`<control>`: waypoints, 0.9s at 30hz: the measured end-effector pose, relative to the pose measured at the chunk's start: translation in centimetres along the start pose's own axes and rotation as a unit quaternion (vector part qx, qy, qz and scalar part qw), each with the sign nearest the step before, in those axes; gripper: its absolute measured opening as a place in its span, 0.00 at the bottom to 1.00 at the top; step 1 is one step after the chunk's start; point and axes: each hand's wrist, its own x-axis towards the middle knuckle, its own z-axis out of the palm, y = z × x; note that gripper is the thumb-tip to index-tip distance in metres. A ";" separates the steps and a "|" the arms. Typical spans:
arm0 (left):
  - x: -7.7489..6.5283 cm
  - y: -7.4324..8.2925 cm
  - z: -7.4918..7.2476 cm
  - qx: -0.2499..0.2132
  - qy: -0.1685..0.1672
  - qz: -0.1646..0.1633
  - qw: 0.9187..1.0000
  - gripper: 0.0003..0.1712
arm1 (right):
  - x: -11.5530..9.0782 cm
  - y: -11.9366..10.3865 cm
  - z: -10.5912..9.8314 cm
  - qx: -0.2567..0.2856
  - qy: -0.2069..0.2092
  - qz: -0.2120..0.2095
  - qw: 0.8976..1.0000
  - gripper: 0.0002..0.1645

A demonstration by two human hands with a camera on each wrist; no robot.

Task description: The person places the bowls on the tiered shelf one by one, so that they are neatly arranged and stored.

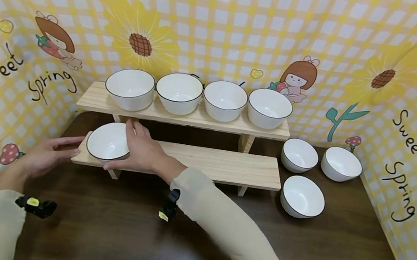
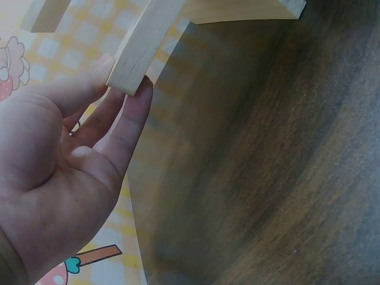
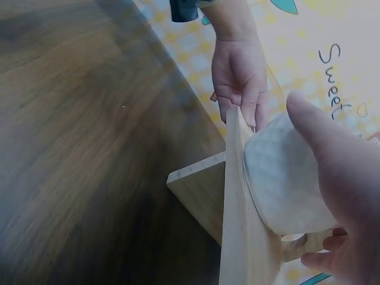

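Observation:
A white bowl (image 1: 108, 141) with a dark rim stands at the left end of the lower wooden shelf (image 1: 219, 164). My right hand (image 1: 145, 149) grips this bowl from its right side, thumb toward the front and fingers toward the back. In the right wrist view, the bowl's faceted outer wall (image 3: 285, 178) shows between thumb and fingers, its base on the board. At the shelf's left end, my left hand (image 1: 44, 157) pinches the board's edge. The left wrist view shows thumb and fingertips on either side of the board end (image 2: 142, 53).
Several matching bowls (image 1: 179, 93) stand in a row on the upper shelf (image 1: 94, 95) behind. Three more bowls (image 1: 302, 197) sit on the dark wooden table (image 1: 113, 229) to the right. Yellow checked cloth (image 1: 217, 25) surrounds the back and sides.

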 end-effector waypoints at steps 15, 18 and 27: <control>0.2 -0.3 0.1 0.014 0.002 -0.005 1.000 0.45 | -5.0 2.5 -1.0 -0.129 0.008 -0.055 0.990 0.64; 0.2 -0.3 0.1 0.011 -0.001 -0.005 1.000 0.45 | -6.2 2.7 -1.3 -0.145 0.002 -0.065 0.987 0.63; 0.0 -0.2 -0.1 0.000 0.003 -0.001 1.000 0.43 | -8.4 3.3 -1.0 -0.173 -0.008 -0.068 0.982 0.64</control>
